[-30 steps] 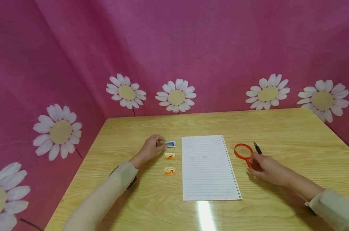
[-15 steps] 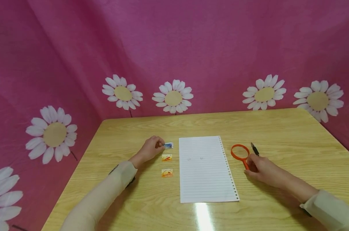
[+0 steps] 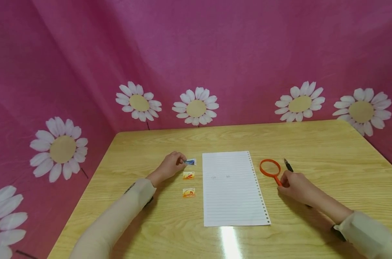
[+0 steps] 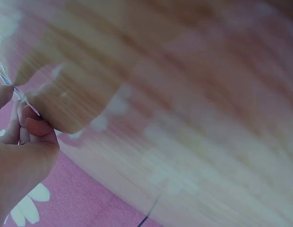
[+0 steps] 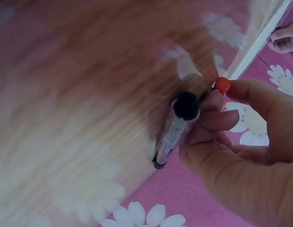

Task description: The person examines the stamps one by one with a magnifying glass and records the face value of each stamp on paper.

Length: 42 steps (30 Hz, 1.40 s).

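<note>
Paper (image 3: 233, 201), lined and punched with holes down its 3 o'clock edge, lies on the wooden table (image 3: 163, 230) in front of you, with two small handwritten marks on it; take its middle as the hub of your clock. At 10 o'clock sits the blue card (image 3: 191, 162), its 9 o'clock end pinched between the thumb and fingers of your left hand (image 3: 170, 166); I cannot tell whether any of it is lifted. Between 9 and 10 o'clock lies a yellow-and-red card (image 3: 188, 175), and at 9 o'clock an orange-and-yellow card (image 3: 188, 193), the three forming a column apart from the sheet. At 3 o'clock your right hand (image 3: 297, 185) pinches the orange magnifying glass (image 3: 274, 176) by its handle, the ring pointing toward 11 o'clock. Just beside those fingers lies a black-tipped pen (image 3: 288, 165), its point also toward 11 o'clock and its middle hidden by your hand; I cannot tell whether they touch. Beyond the table, at 12 o'clock, hangs pink cloth (image 3: 244, 54) printed with white daisies (image 3: 196, 108).
</note>
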### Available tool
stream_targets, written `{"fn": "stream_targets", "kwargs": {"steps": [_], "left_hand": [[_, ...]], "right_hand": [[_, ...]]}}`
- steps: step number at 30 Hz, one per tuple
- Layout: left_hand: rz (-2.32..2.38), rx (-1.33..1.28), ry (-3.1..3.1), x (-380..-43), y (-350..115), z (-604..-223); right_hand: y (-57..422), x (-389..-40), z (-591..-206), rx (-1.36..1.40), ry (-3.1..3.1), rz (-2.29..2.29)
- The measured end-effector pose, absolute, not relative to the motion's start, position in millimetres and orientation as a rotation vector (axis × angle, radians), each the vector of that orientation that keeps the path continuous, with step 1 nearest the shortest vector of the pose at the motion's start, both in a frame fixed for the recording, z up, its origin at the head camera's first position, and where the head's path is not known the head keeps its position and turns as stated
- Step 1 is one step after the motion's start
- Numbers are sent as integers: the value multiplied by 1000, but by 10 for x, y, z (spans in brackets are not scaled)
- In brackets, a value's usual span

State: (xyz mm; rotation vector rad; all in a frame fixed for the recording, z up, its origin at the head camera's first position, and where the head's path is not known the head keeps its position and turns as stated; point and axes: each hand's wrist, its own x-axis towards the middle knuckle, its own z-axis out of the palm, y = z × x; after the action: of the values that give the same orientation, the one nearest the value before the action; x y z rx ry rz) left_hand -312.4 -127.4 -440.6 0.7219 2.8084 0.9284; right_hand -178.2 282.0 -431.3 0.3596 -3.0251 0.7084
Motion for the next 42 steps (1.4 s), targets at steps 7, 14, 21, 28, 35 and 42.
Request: {"fn": "stream_targets", "kwargs": {"steps": [7,14,21,28,35,42], "left_hand": [[939,720,2784,-3124,-1279,-4410],[956,703,2781,-3105,-1293,-4455],[946,734,2791,-3104,-1299,-4467],[949,721,2779,-3111,-1298,-4469],[937,693,2776,-3122,-1288,-4437],[933,711,2781,-3129,-1285,-4394]], "right_hand": [[2853,-1828,-4315,296,-3060,771],[2876,-1832,-4330,284,-3062,831],[2872,-1814,-4313,257,-3045,867],[2875,-1803,-4315,289,-3014,864],[2877,-1840,-4318,336,-2945,844],[2854,-1879,-4286,411,-2891,783]]}}
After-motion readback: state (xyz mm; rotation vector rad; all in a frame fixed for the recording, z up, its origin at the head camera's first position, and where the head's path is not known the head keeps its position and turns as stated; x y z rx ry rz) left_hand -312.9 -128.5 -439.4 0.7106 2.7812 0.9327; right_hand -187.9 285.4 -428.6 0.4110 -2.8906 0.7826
